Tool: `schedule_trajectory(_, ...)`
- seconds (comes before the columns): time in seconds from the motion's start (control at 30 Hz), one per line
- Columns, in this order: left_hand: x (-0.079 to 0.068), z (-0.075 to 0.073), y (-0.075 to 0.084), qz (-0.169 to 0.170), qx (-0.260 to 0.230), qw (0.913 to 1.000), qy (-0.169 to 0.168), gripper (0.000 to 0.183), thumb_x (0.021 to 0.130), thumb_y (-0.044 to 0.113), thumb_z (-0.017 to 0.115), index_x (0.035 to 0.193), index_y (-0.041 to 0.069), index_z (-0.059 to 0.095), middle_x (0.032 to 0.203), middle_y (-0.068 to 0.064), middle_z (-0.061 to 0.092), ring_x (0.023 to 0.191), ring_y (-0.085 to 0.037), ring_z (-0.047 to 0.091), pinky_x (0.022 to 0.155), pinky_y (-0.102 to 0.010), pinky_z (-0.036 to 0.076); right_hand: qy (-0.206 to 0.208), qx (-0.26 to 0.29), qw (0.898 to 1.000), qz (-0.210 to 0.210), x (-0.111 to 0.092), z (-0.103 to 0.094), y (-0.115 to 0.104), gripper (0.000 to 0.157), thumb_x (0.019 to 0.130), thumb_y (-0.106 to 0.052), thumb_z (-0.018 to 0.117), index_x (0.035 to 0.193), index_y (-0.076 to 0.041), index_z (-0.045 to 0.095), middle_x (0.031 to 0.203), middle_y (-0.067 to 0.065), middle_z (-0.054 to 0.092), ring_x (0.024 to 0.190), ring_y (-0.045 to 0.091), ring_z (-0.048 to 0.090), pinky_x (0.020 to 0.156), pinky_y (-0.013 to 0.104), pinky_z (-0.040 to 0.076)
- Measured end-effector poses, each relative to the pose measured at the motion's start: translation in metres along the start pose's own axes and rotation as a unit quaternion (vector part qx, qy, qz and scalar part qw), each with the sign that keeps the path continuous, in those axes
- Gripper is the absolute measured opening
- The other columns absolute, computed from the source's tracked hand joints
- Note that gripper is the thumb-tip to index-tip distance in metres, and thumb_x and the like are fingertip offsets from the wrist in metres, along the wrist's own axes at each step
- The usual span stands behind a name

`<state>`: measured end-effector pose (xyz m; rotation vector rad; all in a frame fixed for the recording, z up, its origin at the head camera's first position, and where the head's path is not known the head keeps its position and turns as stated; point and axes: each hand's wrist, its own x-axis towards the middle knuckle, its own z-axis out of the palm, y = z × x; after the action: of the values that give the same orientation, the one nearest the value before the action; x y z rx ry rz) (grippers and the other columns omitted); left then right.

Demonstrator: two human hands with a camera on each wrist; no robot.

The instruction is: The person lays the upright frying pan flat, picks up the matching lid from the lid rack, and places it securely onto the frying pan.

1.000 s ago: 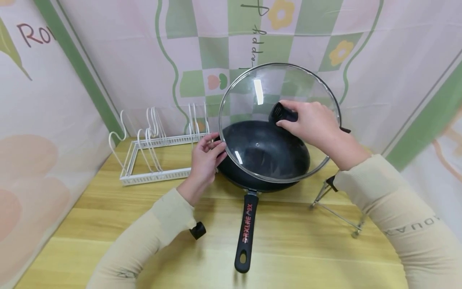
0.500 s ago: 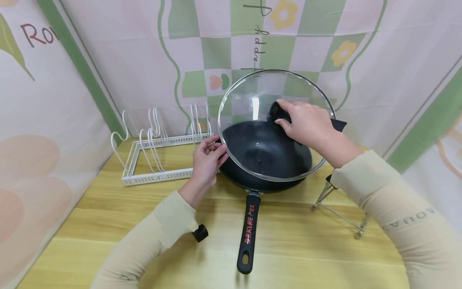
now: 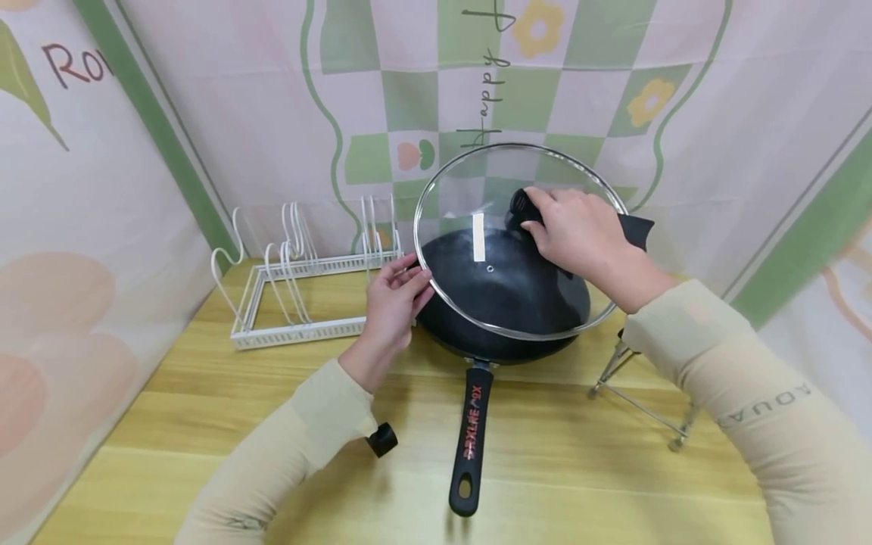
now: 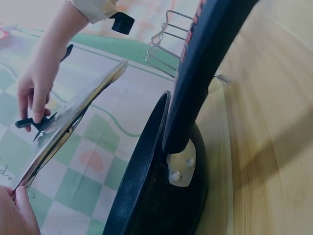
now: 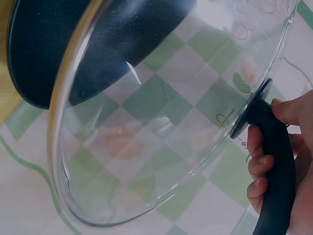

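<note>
A round glass pot lid [image 3: 463, 189] with a metal rim is held tilted above a black wok [image 3: 504, 303], its lower edge overlapping the wok in the head view. My right hand [image 3: 579, 231] grips the lid's black handle [image 5: 276, 161], fingers wrapped round it. At the lid's left edge, my left hand [image 3: 395, 299] pinches the rim between thumb and fingers. In the left wrist view, a gap shows between the lid [image 4: 73, 117] and the wok [image 4: 146, 181]. The wok's long black handle [image 3: 470, 446] points toward me.
A white wire rack [image 3: 300, 329] stands on the wooden table [image 3: 204, 424] left of the wok. A metal wire stand [image 3: 613, 371] sits to the right, partly behind my right sleeve. A patterned curtain [image 3: 409, 98] hangs close behind the wok.
The lid's upper edge has come down and tipped toward the wok, with my right hand shifting slightly left. My left hand keeps its pinch on the rim. The wok stays in place.
</note>
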<state>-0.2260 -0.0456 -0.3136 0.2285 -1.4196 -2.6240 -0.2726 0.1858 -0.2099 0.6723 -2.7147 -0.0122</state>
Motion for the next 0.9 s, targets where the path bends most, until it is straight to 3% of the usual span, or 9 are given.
schedule_trajectory(0.27,-0.001,0.002,-0.001,-0.011,-0.017,0.9998,0.001,0.036,0.095,-0.014,0.062,0.128,-0.002,0.060,0.092,-0.006,0.059,0.070,-0.009,0.065,0.067,-0.020,0.058,0.014,-0.022,0.999,-0.020,0.004,0.002,0.002,0.049,0.104,-0.019,0.059,0.145,0.006,0.049,0.132,0.032,0.059,0.116,0.052,0.057,0.089,0.062,0.048)
schedule_trajectory(0.5,-0.002,0.005,0.001,-0.020,-0.027,0.9994,-0.002,0.034,0.096,-0.012,0.062,0.127,-0.001,0.059,0.090,-0.005,0.060,0.072,-0.010,0.064,0.070,-0.022,0.058,-0.010,-0.032,0.999,0.003,0.008,0.002,0.000,0.050,0.107,-0.021,0.054,0.149,0.005,0.045,0.129,0.034,0.058,0.116,0.051,0.054,0.094,0.063,0.043)
schedule_trajectory(0.9,0.002,0.008,-0.007,-0.040,-0.049,0.9980,0.002,0.028,0.096,-0.013,0.060,0.120,0.001,0.054,0.089,-0.007,0.060,0.070,-0.011,0.061,0.070,-0.021,0.058,0.004,-0.042,0.999,0.006,0.019,0.015,0.005,0.045,0.107,-0.021,0.053,0.145,0.001,0.047,0.120,0.031,0.058,0.111,0.050,0.052,0.095,0.060,0.039)
